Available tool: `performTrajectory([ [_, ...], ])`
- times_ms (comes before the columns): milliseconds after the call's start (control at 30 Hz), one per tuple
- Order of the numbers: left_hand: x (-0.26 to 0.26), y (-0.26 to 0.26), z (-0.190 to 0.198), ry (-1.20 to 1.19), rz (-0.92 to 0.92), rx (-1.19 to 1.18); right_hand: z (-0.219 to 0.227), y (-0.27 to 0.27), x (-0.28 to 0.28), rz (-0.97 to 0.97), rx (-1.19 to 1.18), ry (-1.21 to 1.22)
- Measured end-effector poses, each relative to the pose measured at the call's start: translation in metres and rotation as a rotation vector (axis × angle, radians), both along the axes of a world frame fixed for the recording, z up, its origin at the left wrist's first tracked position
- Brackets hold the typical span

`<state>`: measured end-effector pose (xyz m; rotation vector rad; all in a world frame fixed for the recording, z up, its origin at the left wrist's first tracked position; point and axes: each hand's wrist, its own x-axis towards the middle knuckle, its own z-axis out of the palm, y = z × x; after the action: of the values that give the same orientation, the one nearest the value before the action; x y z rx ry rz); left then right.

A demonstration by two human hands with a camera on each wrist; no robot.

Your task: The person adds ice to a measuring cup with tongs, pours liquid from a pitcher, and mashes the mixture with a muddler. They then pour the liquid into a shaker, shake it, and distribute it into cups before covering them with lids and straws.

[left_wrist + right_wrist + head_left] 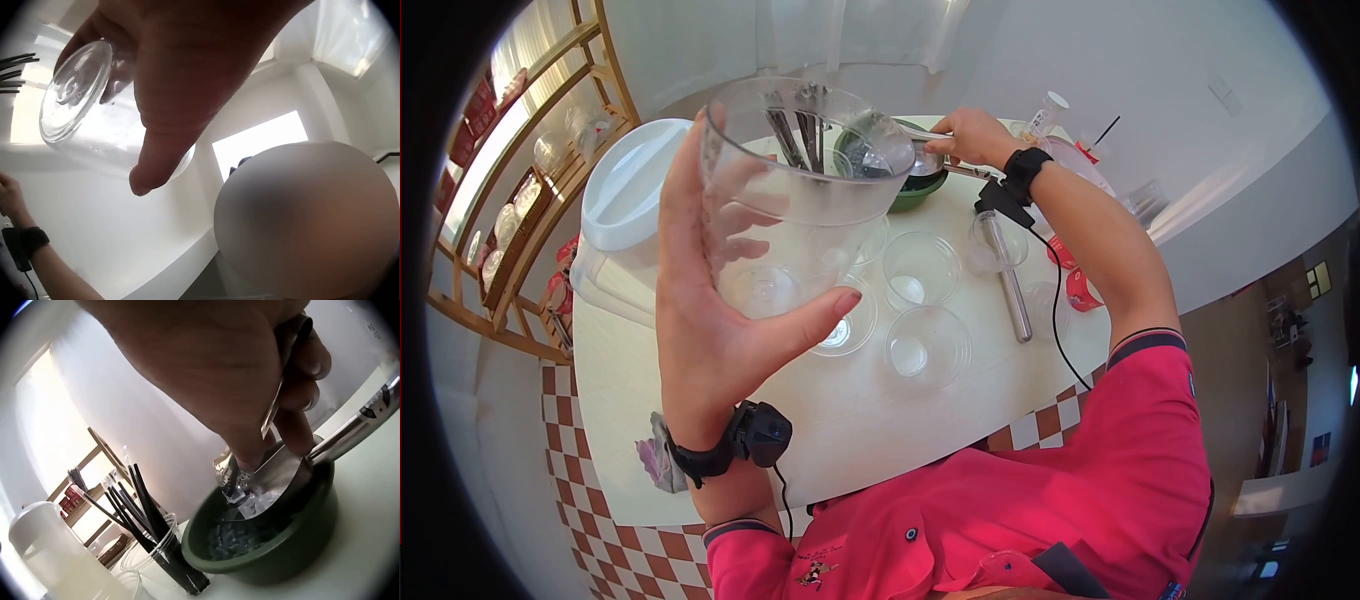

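Observation:
In the head view my left hand (725, 330) grips a clear cup (800, 235) raised near the camera, thumb and fingers around its sides. The left wrist view shows the cup's round base (72, 94) beside my hand (187, 75). My right hand (975, 138) is over a green bowl (915, 198). Seen from the right wrist, this hand (219, 369) holds a thin metal utensil (273, 409), apparently tongs. Below its fingers, a metal scoop (284, 472) with clear ice-like pieces (255, 505) sits in the bowl (275, 562), above more pieces.
Several clear cups (925, 345) stand on the white table (850, 425). A white-lidded container (635, 185) is at the left, a metal rod (1013, 300) at the right. Black straws (140, 515) stand in a clear cup. A wooden shelf (550, 200) is beyond the table.

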<state>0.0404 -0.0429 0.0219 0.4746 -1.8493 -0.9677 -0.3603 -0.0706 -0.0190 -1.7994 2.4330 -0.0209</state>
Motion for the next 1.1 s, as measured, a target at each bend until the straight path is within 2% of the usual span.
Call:
performTrajectory([
  [233, -0.016, -0.013, -0.012, -0.184, 0.011, 0.085, 0.027, 0.012, -0.016, 0.035, -0.089, -0.193],
  [333, -0.019, -0.017, -0.016, -0.207, 0.006, 0.048, 0.073, 0.044, 0.013, 0.078, -0.203, -0.352],
  [433, -0.023, -0.019, -0.019, -0.222, 0.029, -0.021, 0.116, 0.069, 0.034, 0.13, -0.212, -0.465],
  [533, -0.023, -0.017, -0.018, -0.253, 0.026, 0.04, 0.148, 0.104, 0.08, 0.146, -0.251, -0.541],
  [633, -0.028, -0.016, -0.024, -0.205, 0.002, -0.042, 0.16, 0.114, 0.105, 0.325, -0.141, -0.464],
  [733, -0.03, -0.012, -0.022, -0.18, -0.039, -0.187, 0.164, 0.109, 0.121, 0.454, -0.02, -0.201],
  [833, -0.028, -0.007, -0.02, -0.234, -0.067, -0.287, 0.176, 0.104, 0.148, 0.471, 0.137, 0.024],
  [933, -0.025, -0.005, -0.016, -0.258, -0.069, -0.283, 0.17, 0.108, 0.148, 0.542, 0.023, 0.009],
  [1033, -0.02, -0.007, -0.014, -0.238, -0.043, -0.257, 0.187, 0.112, 0.142, 0.488, 0.015, -0.109],
  [1100, -0.016, -0.007, -0.011, -0.226, -0.001, -0.231, 0.18, 0.11, 0.111, 0.456, -0.106, -0.282],
])
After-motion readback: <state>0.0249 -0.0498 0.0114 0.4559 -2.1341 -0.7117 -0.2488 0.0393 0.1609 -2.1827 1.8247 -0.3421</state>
